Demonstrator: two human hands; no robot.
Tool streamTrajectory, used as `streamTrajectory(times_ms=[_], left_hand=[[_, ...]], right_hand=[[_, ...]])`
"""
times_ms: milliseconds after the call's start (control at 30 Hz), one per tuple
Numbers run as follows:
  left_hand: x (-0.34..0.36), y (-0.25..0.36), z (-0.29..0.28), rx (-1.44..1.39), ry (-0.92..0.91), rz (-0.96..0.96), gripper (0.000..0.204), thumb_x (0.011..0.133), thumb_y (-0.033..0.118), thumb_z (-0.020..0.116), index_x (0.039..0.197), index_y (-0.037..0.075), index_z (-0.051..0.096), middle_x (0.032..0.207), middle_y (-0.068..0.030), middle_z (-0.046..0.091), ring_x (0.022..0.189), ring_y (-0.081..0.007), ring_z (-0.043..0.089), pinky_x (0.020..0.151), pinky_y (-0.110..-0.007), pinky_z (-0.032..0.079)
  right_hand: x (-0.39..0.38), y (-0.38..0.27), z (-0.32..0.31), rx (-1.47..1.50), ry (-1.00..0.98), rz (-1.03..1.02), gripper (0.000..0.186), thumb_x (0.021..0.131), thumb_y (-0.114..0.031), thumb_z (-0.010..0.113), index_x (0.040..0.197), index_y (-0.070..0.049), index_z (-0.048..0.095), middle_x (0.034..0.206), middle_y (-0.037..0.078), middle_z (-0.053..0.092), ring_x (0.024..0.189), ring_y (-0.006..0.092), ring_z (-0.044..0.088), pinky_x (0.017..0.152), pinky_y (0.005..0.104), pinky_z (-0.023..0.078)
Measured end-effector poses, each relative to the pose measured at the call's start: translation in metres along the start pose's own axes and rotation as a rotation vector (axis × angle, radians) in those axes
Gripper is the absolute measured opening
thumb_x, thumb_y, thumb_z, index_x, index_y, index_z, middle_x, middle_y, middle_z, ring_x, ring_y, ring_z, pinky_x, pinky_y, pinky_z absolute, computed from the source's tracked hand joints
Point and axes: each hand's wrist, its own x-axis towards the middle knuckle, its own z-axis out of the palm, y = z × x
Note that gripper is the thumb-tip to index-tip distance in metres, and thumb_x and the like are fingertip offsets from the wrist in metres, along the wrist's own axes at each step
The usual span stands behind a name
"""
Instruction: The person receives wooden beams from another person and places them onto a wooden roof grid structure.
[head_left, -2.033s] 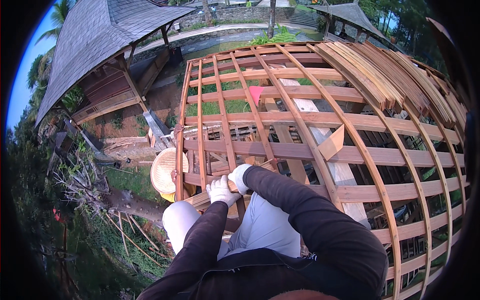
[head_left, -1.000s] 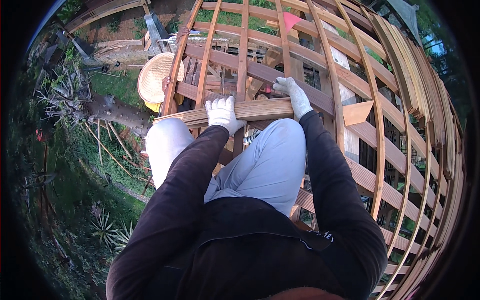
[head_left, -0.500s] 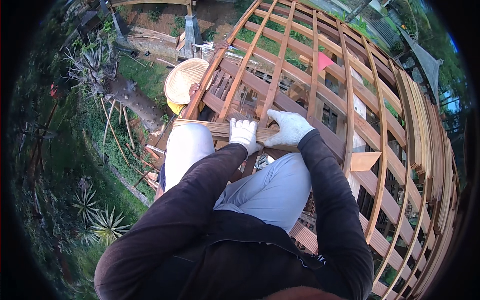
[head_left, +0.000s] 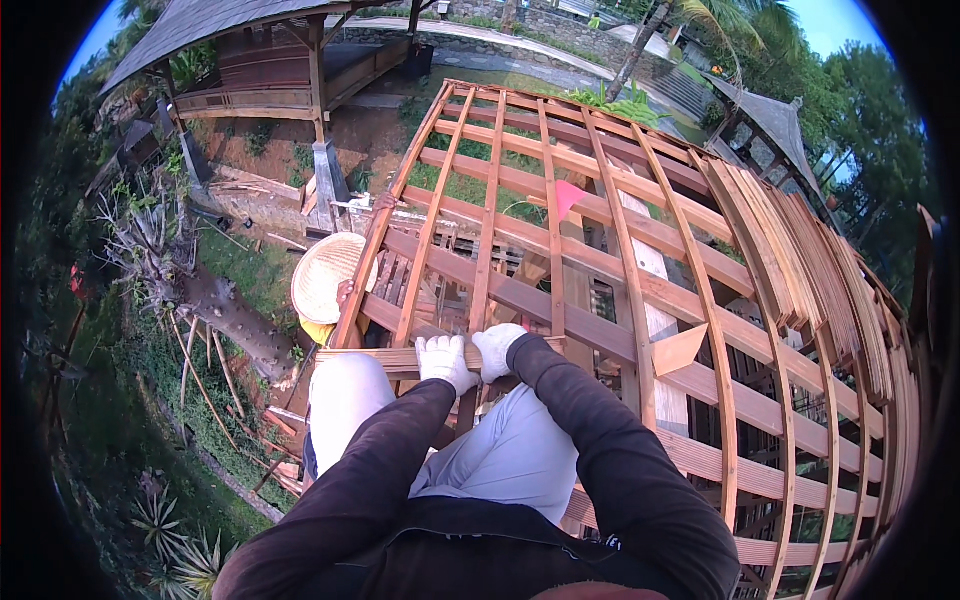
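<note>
A grooved wooden board (head_left: 395, 360) lies crosswise over the lower ends of the roof battens, just beyond my knees. My left hand (head_left: 446, 363), in a white work glove, is closed over it, fingers bent across the top. Right beside it, almost touching, is my right hand (head_left: 497, 351), also gloved and curled down on the board; its fingertips are partly hidden. Between my knees a darker timber runs below the hands. A long batten (head_left: 486, 240) rises away from near my right hand.
An open lattice of battens and rafters (head_left: 590, 290) spreads ahead and right, with gaps to below. Stacked planks (head_left: 765, 245) lie at right. A wood offcut (head_left: 680, 350) and a pink triangular piece (head_left: 568, 198) rest on the frame. Someone in a straw hat (head_left: 328, 280) grips the left edge batten.
My right hand has moved left along the board, from spread fingers to a curled grip beside my left hand. The view has tilted up, bringing in a roofed pavilion.
</note>
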Motion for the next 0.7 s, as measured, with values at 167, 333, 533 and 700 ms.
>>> streamTrajectory(times_ms=[167, 333, 533, 700], left_hand=[[-0.0028, 0.0021, 0.0013, 0.013, -0.016, -0.023, 0.091, 0.068, 0.065, 0.088, 0.137, 0.012, 0.062, 0.139, -0.0157, 0.064, 0.140, -0.0337, 0.053, 0.126, -0.062, 0.021], [-0.0061, 0.0020, 0.0012, -0.004, -0.006, -0.032, 0.090, 0.069, 0.064, 0.087, 0.137, 0.012, 0.062, 0.139, -0.0158, 0.064, 0.141, -0.0339, 0.052, 0.126, -0.062, 0.020], [-0.0034, 0.0029, 0.0010, 0.004, -0.012, -0.014, 0.092, 0.068, 0.063, 0.088, 0.139, 0.011, 0.061, 0.140, -0.0164, 0.064, 0.140, -0.0342, 0.053, 0.126, -0.062, 0.020], [-0.0081, 0.0024, 0.0026, 0.036, -0.049, -0.032, 0.095, 0.067, 0.063, 0.088, 0.141, 0.011, 0.060, 0.140, -0.0165, 0.063, 0.141, -0.0339, 0.053, 0.126, -0.062, 0.021]], right_hand=[[-0.0010, -0.0024, 0.0029, -0.002, -0.017, -0.001, 0.069, 0.067, -0.038, 0.088, 0.123, -0.003, 0.070, 0.118, 0.023, 0.077, 0.112, 0.0371, 0.074, 0.099, 0.0445, 0.059], [-0.0045, -0.0061, -0.0009, 0.012, -0.029, 0.013, 0.073, 0.067, -0.038, 0.089, 0.128, -0.003, 0.068, 0.119, 0.023, 0.076, 0.113, 0.0377, 0.074, 0.100, 0.0446, 0.058], [-0.0006, 0.0013, 0.0042, 0.019, -0.016, 0.029, 0.084, 0.065, -0.040, 0.091, 0.135, -0.004, 0.063, 0.124, 0.023, 0.075, 0.116, 0.0375, 0.073, 0.100, 0.0455, 0.058], [-0.0092, -0.0081, 0.0009, -0.135, 0.068, -0.096, 0.098, 0.061, -0.043, 0.093, 0.143, -0.004, 0.056, 0.126, 0.022, 0.074, 0.117, 0.0377, 0.072, 0.100, 0.0457, 0.057]])
